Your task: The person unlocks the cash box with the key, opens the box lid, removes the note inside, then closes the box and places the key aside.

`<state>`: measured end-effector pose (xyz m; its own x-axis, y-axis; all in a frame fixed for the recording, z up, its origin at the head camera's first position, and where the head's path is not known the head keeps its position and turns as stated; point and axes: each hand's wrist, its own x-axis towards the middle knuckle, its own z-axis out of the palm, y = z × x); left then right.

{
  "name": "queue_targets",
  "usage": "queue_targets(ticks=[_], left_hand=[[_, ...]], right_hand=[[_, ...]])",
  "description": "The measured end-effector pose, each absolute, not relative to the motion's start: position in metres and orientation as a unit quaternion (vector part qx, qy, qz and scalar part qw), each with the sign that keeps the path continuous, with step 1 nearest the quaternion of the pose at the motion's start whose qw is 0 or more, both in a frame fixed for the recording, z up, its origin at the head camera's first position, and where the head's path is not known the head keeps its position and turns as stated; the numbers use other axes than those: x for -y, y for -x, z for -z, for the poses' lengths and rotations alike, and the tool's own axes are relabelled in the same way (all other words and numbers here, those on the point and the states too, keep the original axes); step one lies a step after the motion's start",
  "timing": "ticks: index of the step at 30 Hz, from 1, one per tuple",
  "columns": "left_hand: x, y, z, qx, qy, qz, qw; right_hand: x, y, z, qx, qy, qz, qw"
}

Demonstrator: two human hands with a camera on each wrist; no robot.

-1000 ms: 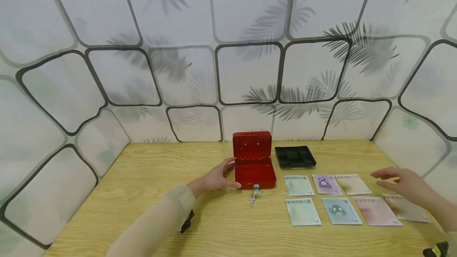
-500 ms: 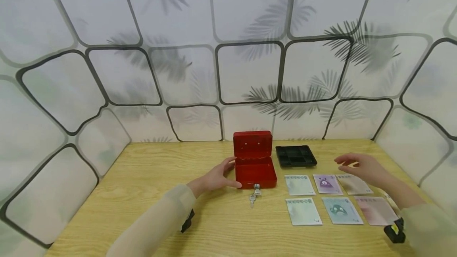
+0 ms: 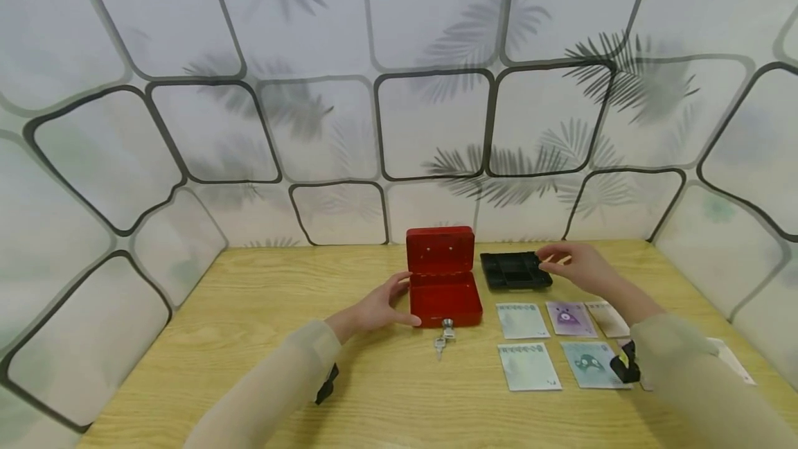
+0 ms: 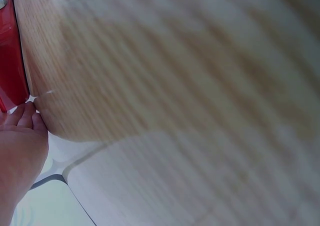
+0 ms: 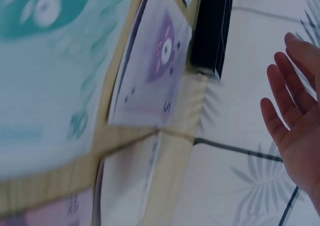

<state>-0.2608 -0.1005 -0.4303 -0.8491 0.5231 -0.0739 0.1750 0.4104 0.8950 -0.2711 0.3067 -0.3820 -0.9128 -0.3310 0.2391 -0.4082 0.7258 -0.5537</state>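
Note:
A red cash box [image 3: 445, 300] stands on the table with its lid raised. Silver keys [image 3: 440, 346] hang from the lock at its front. My left hand [image 3: 382, 305] rests against the box's left side, thumb along the front corner and fingers further back. In the left wrist view, those fingertips [image 4: 30, 108] lie right at the red wall. A black compartment tray [image 3: 512, 271] sits to the right of the box. Over its right edge hovers my right hand [image 3: 576, 267], fingers loosely bent with nothing between them, as the right wrist view also shows.
Toy banknotes lie in two rows in front of the tray: pale green notes [image 3: 522, 321], a purple note [image 3: 570, 319], a teal note [image 3: 592, 364] and others partly under my right sleeve [image 3: 698, 359]. A patterned curtain [image 3: 337, 130] encloses the wooden table [image 3: 262, 296].
My right hand has moved left and away from me, from beside the rightmost notes to the black tray. The left hand has stayed at the cash box.

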Motion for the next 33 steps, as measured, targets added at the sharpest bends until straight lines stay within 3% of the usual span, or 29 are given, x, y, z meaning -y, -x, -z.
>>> queue_targets(ticks=[11, 28, 33], left_hand=[[0.102, 0.263, 0.433, -0.819, -0.213, -0.504, 0.174], [0.101, 0.263, 0.432, -0.813, -0.219, -0.511, 0.174], [0.101, 0.262, 0.431, -0.813, -0.219, -0.511, 0.174]], right_hand=[[-0.275, 0.292, 0.396, 0.901, -0.253, -0.344, 0.08], [-0.262, 0.3, 0.413, 0.93, -0.21, -0.302, 0.005], [-0.261, 0.304, 0.418, 0.935, -0.21, -0.286, 0.008]])
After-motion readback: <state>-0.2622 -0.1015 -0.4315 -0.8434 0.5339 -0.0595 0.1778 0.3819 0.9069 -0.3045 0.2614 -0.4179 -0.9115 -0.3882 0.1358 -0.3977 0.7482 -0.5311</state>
